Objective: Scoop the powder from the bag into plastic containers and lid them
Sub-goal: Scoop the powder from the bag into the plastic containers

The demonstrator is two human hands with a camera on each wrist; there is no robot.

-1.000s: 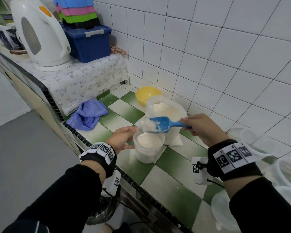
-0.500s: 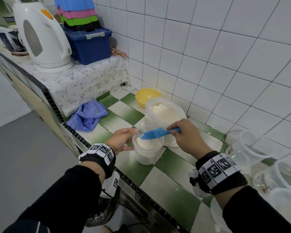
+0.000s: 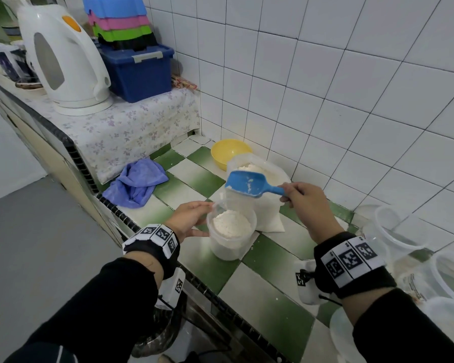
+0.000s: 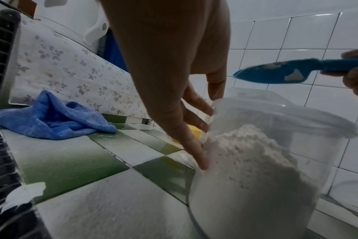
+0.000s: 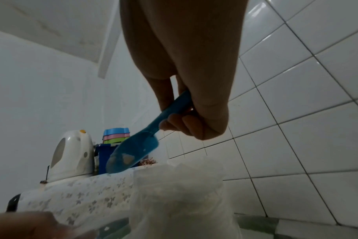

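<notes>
The powder-heaped container (image 3: 231,231) stands at center on my green-checked counter (image 3: 270,307), my left hand (image 3: 192,218) steadying its nine-o'clock wall with straight fingers, my right hand (image 3: 307,203) gripping the blue scoop (image 3: 249,183) at twelve before the bag (image 3: 260,205).

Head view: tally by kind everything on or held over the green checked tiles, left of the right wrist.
Yellow bowl: 1
Blue cloth: 1
Powder bag: 1
Part-filled container: 1
Blue scoop, held above: 1
Total: 5
</notes>
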